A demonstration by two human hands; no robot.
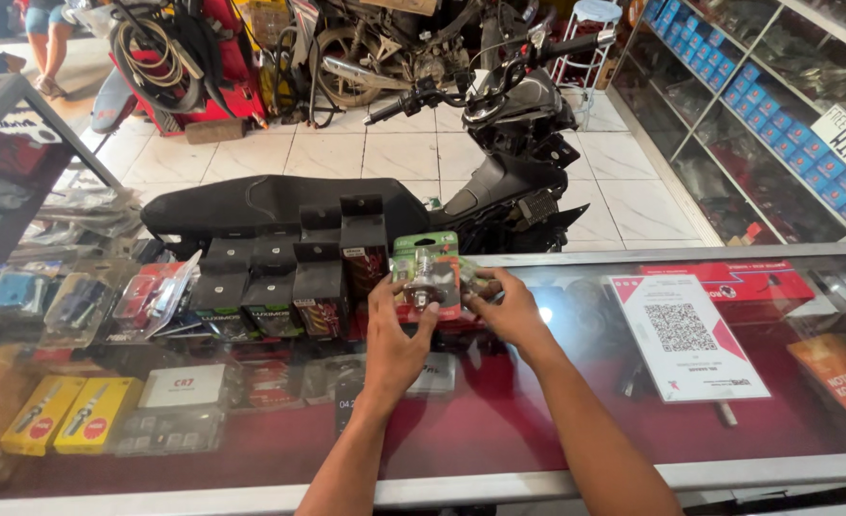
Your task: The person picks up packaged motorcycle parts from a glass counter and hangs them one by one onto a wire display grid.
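Note:
My left hand (394, 330) and my right hand (509, 306) both grip a small blister pack (427, 272) with a green and red card and a clear bubble holding a bulb. I hold it upright above the glass counter top (537, 401). The left hand's fingers wrap its left edge, and the right hand pinches its right edge. Just left of the pack stand several small black boxed packs (294, 277) in rows.
A white card with a square code pattern (685, 334) lies on the glass at right. Packaged parts fill the case below, yellow boxes (60, 411) at left. A black scooter (499, 143) stands beyond the counter. Shelves with blue boxes (776, 124) line the right wall.

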